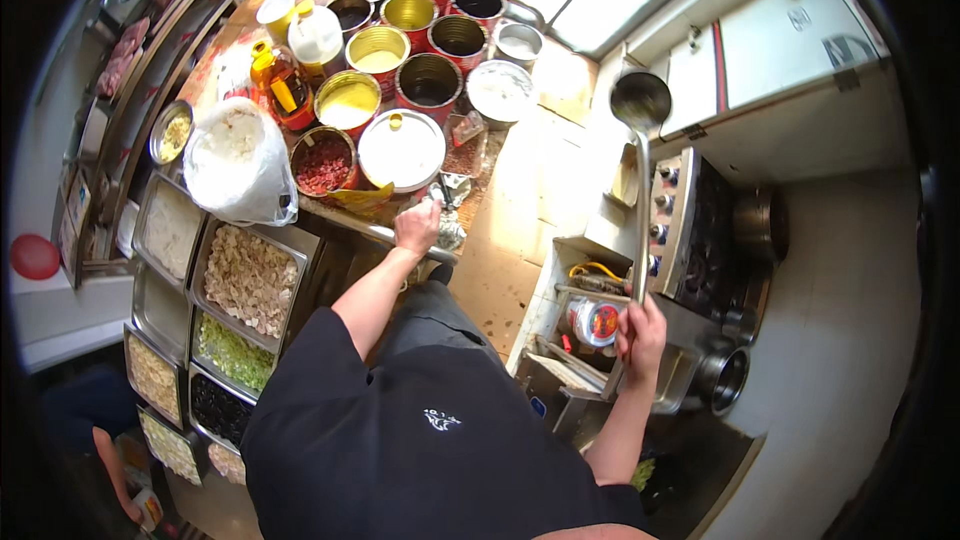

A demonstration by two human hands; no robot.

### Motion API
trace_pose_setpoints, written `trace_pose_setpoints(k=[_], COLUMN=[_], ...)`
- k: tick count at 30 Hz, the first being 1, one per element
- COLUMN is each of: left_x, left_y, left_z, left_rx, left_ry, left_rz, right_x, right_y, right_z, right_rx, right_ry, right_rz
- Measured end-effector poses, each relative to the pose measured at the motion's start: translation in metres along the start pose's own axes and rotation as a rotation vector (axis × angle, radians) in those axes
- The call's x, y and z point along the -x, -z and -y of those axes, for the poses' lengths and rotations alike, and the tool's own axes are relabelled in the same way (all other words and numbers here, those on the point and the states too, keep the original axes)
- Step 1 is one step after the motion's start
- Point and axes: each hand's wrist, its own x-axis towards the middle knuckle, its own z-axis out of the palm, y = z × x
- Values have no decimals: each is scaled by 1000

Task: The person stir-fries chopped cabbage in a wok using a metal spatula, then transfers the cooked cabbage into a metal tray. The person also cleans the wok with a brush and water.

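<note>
My right hand grips the long handle of a metal ladle, raised with its dark bowl pointing away from me. Curled at the table's front edge is my left hand, beside crumpled clear plastic and a small black object. Whether its fingers hold anything is hidden. Just beyond that hand stands a white-lidded tub. To its left, an open can contains chopped red pieces, and a yellow wrapper lies at the edge.
Several open cans crowd the wooden table near an oil bottle and a bagged white tub. Metal food pans line my left. A gas stove stands right. Another person's arm shows lower left.
</note>
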Motion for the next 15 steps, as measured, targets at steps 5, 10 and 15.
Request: trace_pose_setpoints(k=[5,10,15], left_x=[-3,-7,-10], left_y=[7,10,8], left_z=[-7,-5,-7], left_rx=[34,66,81], left_ry=[18,56,80], left_rz=[-139,-126,-118], right_x=[-149,-272,-375], right_y=[-98,-183,-230], right_z=[64,91,108], right_rx=[304,585,896], right_ry=[20,94,184], right_rz=[220,278,293])
